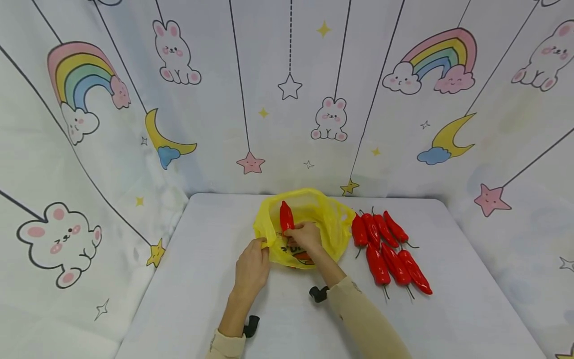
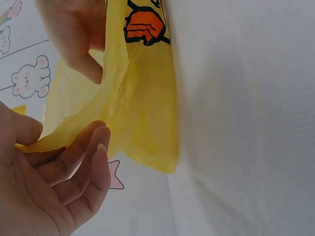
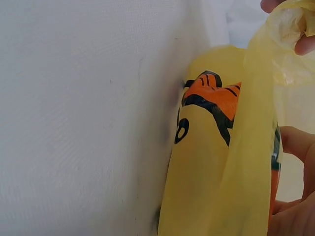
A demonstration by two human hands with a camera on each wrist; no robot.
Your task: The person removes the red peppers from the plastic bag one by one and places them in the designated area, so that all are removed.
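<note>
A yellow plastic bag (image 1: 334, 242) with printed black and orange marks lies with its mouth open near the far side of the white table. At the bag's left rim, my left hand (image 1: 252, 267) pinches the film between thumb and fingers; the left wrist view shows this grip on the bag (image 2: 147, 108) closely. My right hand (image 1: 307, 237) reaches into the mouth and holds a red chili pepper (image 1: 286, 215) by its lower end, tip up. In the right wrist view the bag (image 3: 197, 182) partly hides my right hand (image 3: 298, 196), and the pepper cannot be seen.
Several red chili peppers (image 1: 376, 264) with dark stems lie in two rough rows right of the bag. The white table (image 1: 197, 249) meets a patterned cloth backdrop (image 1: 287, 124) at the back and sides. Small black devices (image 1: 319, 294) sit at both wrists.
</note>
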